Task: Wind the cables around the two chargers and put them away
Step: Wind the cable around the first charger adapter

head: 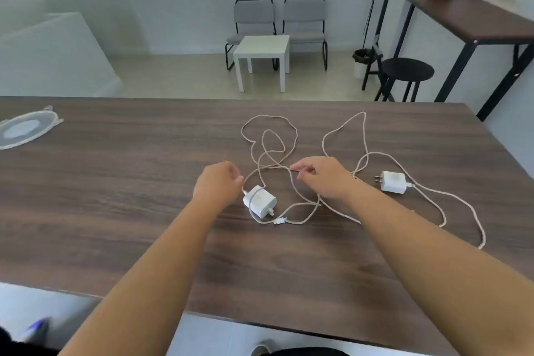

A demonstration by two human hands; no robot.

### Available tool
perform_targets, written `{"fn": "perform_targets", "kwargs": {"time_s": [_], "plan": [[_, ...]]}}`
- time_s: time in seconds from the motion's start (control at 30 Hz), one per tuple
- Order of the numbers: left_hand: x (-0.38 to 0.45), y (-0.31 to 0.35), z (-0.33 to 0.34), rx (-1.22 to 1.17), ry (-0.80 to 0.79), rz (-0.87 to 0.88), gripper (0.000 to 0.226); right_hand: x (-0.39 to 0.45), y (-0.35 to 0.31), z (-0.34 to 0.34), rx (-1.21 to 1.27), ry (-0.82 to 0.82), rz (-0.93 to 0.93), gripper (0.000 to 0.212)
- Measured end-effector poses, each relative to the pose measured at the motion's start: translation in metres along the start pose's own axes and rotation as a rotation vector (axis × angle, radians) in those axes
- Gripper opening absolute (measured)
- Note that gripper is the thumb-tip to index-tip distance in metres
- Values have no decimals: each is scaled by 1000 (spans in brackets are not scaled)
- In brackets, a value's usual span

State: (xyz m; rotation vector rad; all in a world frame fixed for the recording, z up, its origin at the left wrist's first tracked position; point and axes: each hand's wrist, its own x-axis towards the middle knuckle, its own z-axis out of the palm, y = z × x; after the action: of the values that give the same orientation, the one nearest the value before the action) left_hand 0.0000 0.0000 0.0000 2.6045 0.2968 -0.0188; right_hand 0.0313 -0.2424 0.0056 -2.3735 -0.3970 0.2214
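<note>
Two white chargers lie on the dark wooden table [115, 196]. The near charger [260, 201] sits mid-table, prongs toward me, with its pale cable [270, 136] in tangled loops behind it. My left hand [218, 182] is just left of this charger and pinches the cable where it leaves the plug. My right hand [320, 176] pinches a strand of the same tangle with thumb and forefinger. The second charger [393, 181] lies to the right, its cable [433, 193] sprawling toward the table's right side.
A round translucent lid [24, 128] lies at the table's far left. Beyond the table stand a small white side table [263, 46], two grey chairs [303, 17], a black stool [407, 69] and a tall side table [462, 14] with a vase.
</note>
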Motion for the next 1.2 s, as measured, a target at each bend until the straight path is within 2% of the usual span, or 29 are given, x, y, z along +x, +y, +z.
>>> {"fn": "perform_targets", "kwargs": {"time_s": [0.13, 0.3, 0.4, 0.53, 0.73, 0.93, 1.2], "plan": [[-15, -7, 10, -7, -59, -160, 47, -2, -5, 17, -31, -41, -7, 30], [-23, -7, 21, -336, -84, -276, 60, -4, 4, 35, -31, -44, 3, 25], [-28, -3, 26, -402, -156, -239, 45, -8, 8, 39, 6, -14, 9, 21], [-27, 2, 37, -544, -250, -161, 61, -14, 14, 45, 4, 45, -27, 23], [-18, 15, 45, -350, -233, -157, 89, -19, 23, 53, -26, 100, -131, 23], [-17, 21, 47, -522, -297, -123, 74, -24, 25, 48, -16, 123, -84, 26], [-27, 24, 44, -685, -236, 11, 52, -28, 29, 34, 117, 196, -20, 24]]}}
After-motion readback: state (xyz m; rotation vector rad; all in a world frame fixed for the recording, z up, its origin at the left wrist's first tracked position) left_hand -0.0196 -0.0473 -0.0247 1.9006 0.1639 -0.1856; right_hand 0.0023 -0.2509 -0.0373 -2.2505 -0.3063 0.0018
